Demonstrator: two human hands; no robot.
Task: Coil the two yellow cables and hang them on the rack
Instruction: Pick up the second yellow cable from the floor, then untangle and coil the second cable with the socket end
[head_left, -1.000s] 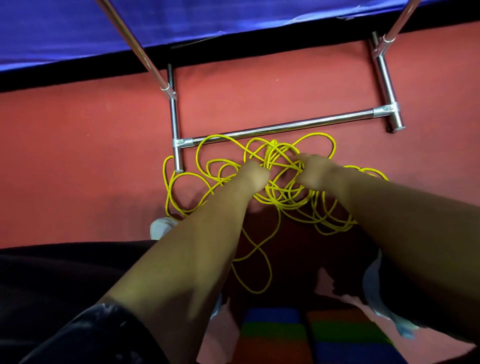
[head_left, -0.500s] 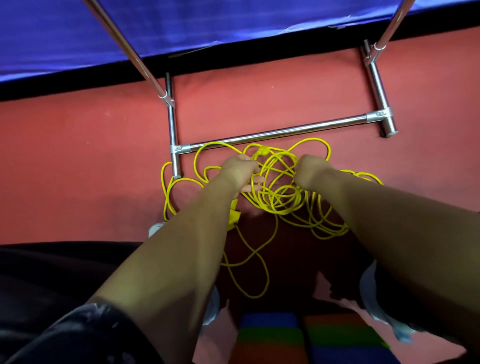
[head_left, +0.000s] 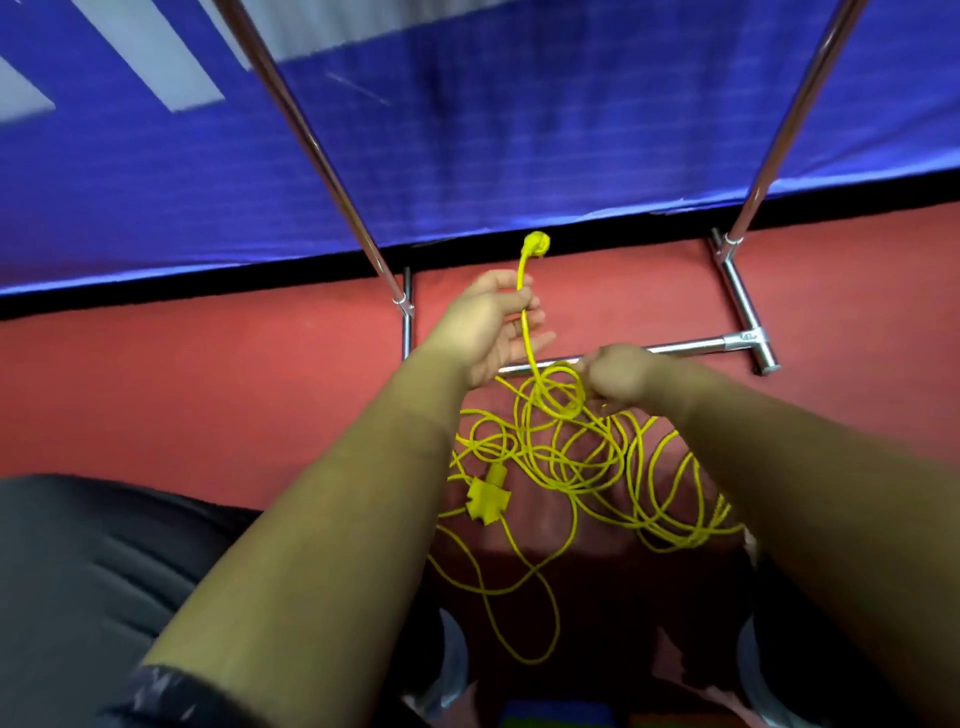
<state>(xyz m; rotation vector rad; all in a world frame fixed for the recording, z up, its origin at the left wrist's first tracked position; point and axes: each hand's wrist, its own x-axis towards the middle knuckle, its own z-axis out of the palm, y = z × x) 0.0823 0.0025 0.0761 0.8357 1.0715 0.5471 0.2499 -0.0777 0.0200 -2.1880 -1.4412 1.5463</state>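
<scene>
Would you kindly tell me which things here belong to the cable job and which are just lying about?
Job: yellow cables, pinched by left hand and gripped by right hand; rack.
Lying about: blue banner; red floor.

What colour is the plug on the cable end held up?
Yellow, like its cable; the plug shows clearly in the head view, above the left hand.

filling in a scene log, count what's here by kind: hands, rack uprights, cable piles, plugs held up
hands: 2, left hand and right hand
rack uprights: 2, left upright and right upright
yellow cable tangle: 1, too knotted to split into cables
plug held up: 1
total: 6
</scene>
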